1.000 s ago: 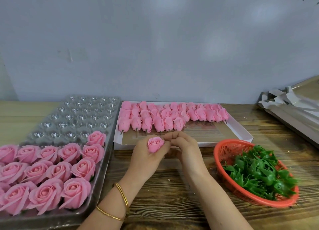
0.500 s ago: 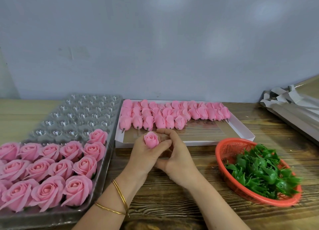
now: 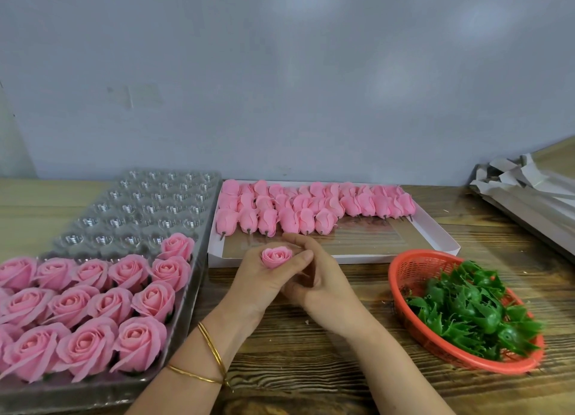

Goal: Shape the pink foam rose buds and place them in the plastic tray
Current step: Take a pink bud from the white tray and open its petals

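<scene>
No legible writing anywhere. Pink foam rose bud [image 3: 276, 257] upright in left hand [image 3: 263, 282], fingers wrapped round its base, tight spiral centre facing up; right hand [image 3: 317, 282] now pressed against the left from beside, fingers curled over the bud's far edge, closer than half a second ago. Held above wooden table [image 3: 311, 368], between plastic tray [image 3: 199, 249] of opened roses [image 3: 93, 305] and white box [image 3: 435, 237].

— Is there any writing, label or number to read anywhere in the frame?

— None. Nothing from the lower left to the right edge carries legible text, a brand, a number or a sign.
</scene>
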A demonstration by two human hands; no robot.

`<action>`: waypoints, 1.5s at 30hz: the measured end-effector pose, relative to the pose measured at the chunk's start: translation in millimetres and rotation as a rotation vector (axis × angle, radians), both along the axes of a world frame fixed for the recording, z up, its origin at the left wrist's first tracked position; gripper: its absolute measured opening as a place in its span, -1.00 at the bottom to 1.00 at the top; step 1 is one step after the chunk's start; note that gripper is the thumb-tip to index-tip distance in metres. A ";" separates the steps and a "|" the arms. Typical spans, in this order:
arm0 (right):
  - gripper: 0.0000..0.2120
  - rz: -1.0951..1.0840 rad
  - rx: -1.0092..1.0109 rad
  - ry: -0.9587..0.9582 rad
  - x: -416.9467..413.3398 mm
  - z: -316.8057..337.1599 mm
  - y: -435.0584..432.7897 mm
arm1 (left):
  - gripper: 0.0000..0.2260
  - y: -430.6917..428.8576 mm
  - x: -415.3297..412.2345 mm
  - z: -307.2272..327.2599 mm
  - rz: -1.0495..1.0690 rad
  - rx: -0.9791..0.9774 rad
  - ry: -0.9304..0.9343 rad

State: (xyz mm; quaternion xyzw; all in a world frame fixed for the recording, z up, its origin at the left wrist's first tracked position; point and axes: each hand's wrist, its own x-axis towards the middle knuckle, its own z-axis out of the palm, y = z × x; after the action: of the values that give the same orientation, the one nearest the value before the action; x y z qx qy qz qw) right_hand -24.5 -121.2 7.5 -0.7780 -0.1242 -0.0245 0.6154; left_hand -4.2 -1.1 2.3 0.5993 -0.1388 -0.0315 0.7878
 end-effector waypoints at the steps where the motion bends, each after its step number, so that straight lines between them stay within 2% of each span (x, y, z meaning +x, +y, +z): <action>1: -0.39 -0.004 -0.004 -0.006 0.1 0.2 0.2 | -0.80 -0.9 0.1 -0.3 -0.001 -0.006 0.012; 5: -0.34 -0.026 -0.040 -0.031 -0.2 -2.5 3.9 | -0.88 -3.9 -1.5 -1.1 -0.013 0.009 0.031; 11: -0.36 -0.110 -0.049 -0.087 2.2 -4.1 3.5 | -0.85 -3.9 1.9 -6.3 -0.009 0.019 -0.012; 19: -0.39 -0.040 0.018 -0.025 2.3 -3.4 3.4 | -0.82 -3.1 6.2 -12.0 0.064 0.080 -0.043; 23: -0.37 -0.069 -0.006 -0.051 1.2 -4.1 5.5 | -0.85 -6.2 4.5 -12.4 0.089 0.054 -0.031; 28: -0.37 -0.107 -0.008 -0.077 2.2 -5.3 5.2 | -0.78 -5.3 6.4 -13.8 0.089 0.097 -0.065; 32: -0.44 -0.100 0.013 -0.009 4.8 0.9 1.4 | -0.91 -5.2 7.5 -14.3 0.122 0.149 -0.105; 35: -0.49 -0.211 0.168 0.070 8.8 8.3 -2.9 | -0.77 -4.8 9.0 -16.8 0.205 0.251 -0.184; 37: -0.60 -0.220 0.246 0.113 12.5 12.7 -4.8 | -0.74 -3.8 7.5 -16.0 0.217 0.302 -0.211; 40: -0.82 -0.163 0.202 0.197 16.2 15.8 -1.3 | -0.90 -2.3 3.6 -12.4 0.194 0.350 -0.226; 45: -0.80 -0.037 0.166 0.343 28.2 22.9 0.5 | -0.78 -1.3 1.0 -8.7 0.258 0.370 -0.248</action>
State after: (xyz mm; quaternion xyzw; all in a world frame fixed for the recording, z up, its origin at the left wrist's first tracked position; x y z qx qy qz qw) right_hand 3.7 -120.8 30.5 -0.7195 -0.0010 0.0869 0.6890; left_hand -3.2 -2.4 -6.5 0.7452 -0.1486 0.1180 0.6393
